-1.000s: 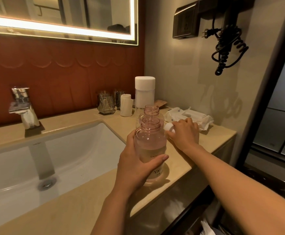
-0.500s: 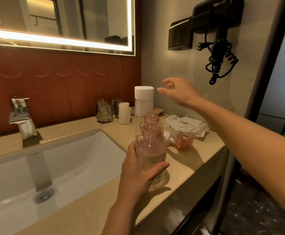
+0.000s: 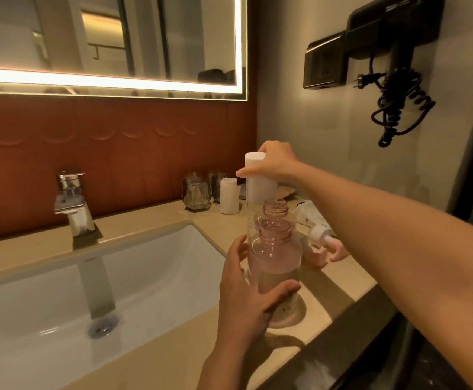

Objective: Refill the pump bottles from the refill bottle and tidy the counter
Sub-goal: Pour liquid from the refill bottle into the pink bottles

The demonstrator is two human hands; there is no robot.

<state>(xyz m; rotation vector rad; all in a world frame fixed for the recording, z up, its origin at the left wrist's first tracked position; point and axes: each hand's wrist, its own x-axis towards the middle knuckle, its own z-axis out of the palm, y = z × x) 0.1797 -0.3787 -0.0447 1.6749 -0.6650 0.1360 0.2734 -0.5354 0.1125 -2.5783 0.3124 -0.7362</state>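
Two pink pump bottles stand with their necks uncapped on the beige counter [image 3: 173, 358], right of the sink. My left hand [image 3: 246, 294] grips the nearer pink bottle [image 3: 276, 263] around its body. The second pink bottle [image 3: 276, 209] stands directly behind it. Behind both rises a tall clear refill bottle [image 3: 259, 190] with a white cap. My right hand [image 3: 276, 164] grips that white cap from above. A pink and white pump head [image 3: 325, 243] lies on the counter to the right, partly hidden by my right forearm.
A white sink basin [image 3: 74, 291] with a chrome tap [image 3: 72, 201] fills the left. Two glass tumblers [image 3: 197, 192] and a white paper-wrapped item [image 3: 228, 199] stand at the back wall. A wipes pack [image 3: 307, 213] lies at the right. A hair dryer [image 3: 395, 66] hangs on the wall.
My right hand left the pump head on the counter, rose, and came down onto the refill bottle's white cap. My left hand kept hold of the near pink bottle.
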